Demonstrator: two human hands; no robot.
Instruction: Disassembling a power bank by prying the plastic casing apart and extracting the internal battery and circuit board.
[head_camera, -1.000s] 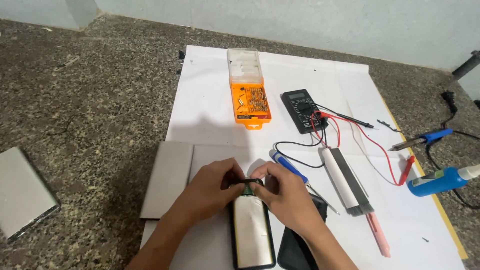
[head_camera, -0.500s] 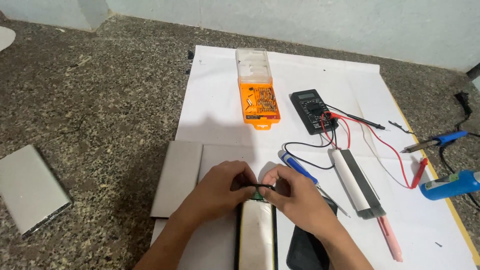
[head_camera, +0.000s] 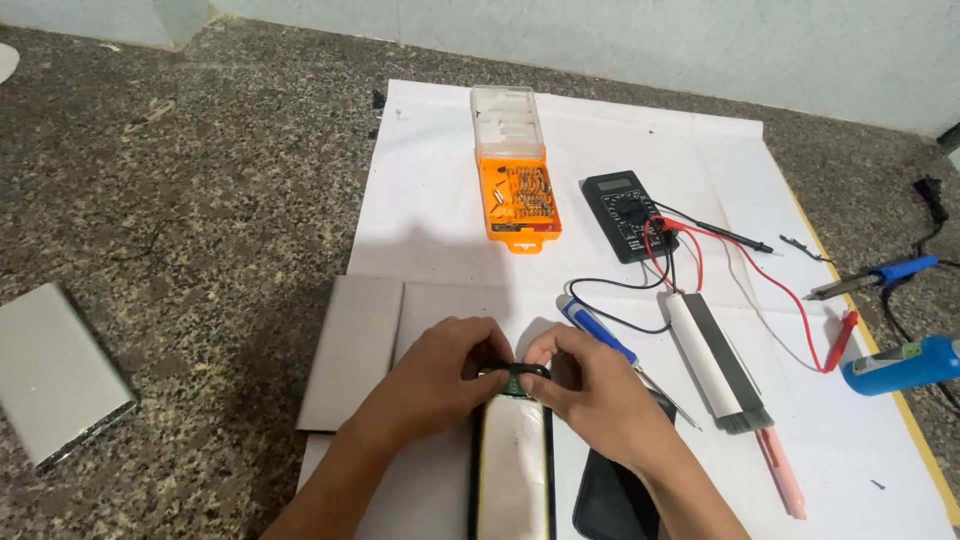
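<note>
The left hand (head_camera: 440, 375) and right hand (head_camera: 590, 385) both pinch the small green circuit board (head_camera: 517, 378) atop the battery pack (head_camera: 513, 470), apparently not yet detached.

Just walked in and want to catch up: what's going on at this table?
A person kneels or sits over a white sheet on a stone floor. Both hands, the left hand and the right hand, pinch a small green circuit board at the top end of a flat silvery battery pack. Beside them lie a blue screwdriver, a black multimeter with its leads, an orange bit case and a brush. A silver casing lies off to the left.
</note>
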